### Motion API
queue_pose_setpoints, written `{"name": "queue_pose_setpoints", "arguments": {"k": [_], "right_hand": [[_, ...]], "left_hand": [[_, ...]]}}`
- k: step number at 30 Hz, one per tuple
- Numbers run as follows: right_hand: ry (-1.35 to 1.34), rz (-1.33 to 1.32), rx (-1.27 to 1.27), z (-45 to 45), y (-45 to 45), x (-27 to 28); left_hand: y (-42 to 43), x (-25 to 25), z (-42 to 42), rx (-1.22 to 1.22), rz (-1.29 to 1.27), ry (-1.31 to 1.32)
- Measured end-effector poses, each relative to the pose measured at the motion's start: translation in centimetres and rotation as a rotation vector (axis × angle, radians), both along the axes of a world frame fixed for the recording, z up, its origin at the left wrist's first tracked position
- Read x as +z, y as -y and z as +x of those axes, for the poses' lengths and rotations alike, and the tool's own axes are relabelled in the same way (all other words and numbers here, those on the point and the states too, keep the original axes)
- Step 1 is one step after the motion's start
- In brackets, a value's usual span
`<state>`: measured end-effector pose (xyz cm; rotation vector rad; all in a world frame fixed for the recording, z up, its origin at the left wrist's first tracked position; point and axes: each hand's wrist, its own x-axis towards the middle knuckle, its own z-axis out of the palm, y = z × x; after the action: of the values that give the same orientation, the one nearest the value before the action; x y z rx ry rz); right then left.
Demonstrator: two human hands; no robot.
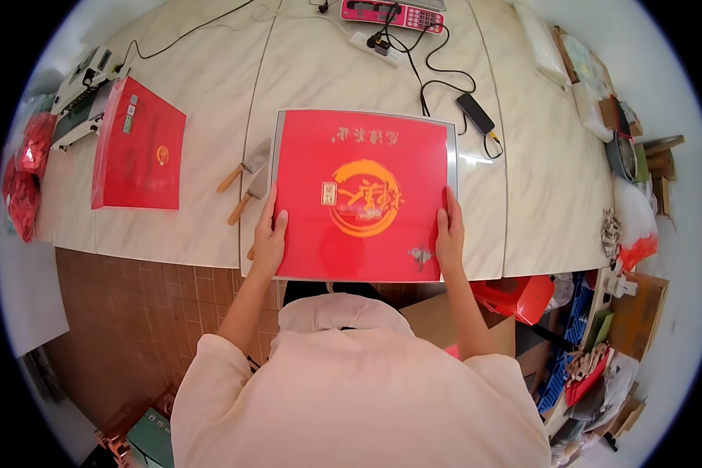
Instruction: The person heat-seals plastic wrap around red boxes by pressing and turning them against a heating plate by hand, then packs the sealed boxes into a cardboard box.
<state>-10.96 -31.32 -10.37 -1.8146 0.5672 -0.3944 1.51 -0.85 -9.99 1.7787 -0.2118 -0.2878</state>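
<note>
A large red box point(304, 234) with a round orange emblem and silver-grey side edges lies at the table's front edge, in front of my body. My left hand point(270, 240) holds its left side, the thumb on the red top. On the opposite side my right hand point(449, 234) holds the right edge in the same way. The emblem and lettering appear upside down. To the left of my left hand are two scrapers point(249, 195) with wooden handles, partly hidden by the box.
Another red box point(150, 156) stands at the left, beside a machine point(86, 97). A pink scale point(394, 14), a power strip point(376, 48), cables and a black adapter point(476, 114) lie at the back. Right of the table is a red stool point(522, 299).
</note>
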Motion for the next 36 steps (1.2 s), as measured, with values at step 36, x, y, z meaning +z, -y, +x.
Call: {"name": "queue_pose_setpoints", "arguments": {"k": [36], "right_hand": [[0.072, 0.388, -0.018, -0.2, -1.1, 2.8]], "left_hand": [[-0.8, 3.1, 1.4, 0.000, -0.152, -0.133]]}}
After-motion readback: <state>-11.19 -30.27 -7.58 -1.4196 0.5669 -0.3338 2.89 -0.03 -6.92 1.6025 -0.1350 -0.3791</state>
